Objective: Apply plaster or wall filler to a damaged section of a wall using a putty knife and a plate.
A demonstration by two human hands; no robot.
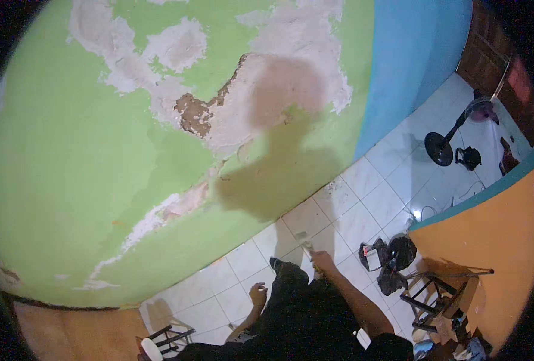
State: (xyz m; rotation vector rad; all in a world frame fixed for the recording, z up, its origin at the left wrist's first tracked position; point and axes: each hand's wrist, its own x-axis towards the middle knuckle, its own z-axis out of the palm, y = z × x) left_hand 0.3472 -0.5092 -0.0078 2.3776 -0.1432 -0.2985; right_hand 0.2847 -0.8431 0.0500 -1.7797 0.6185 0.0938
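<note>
My right hand [323, 262] is closed round the handle of what looks like a putty knife [305, 239], its pale flat end pointing away from me above the tiles. My left hand [258, 294] hangs low beside my body with its fingers loosely apart, holding nothing. In front of me rises a green wall [86, 180] with broad patches of whitish filler [279, 90]. Bare brown, crumbled plaster [195, 114] shows along the edge of one patch. A thinner white streak [143, 228] runs down toward the lower left. Neither hand touches the wall.
Black plastic bags [393, 271] lie on the tiled floor [363, 222] to my right, near a dark-framed stool [435, 301] and an orange wall [484, 228]. A standing fan [439, 148] is farther right. Another stool [167, 342] stands at lower left. My shadow falls on the wall.
</note>
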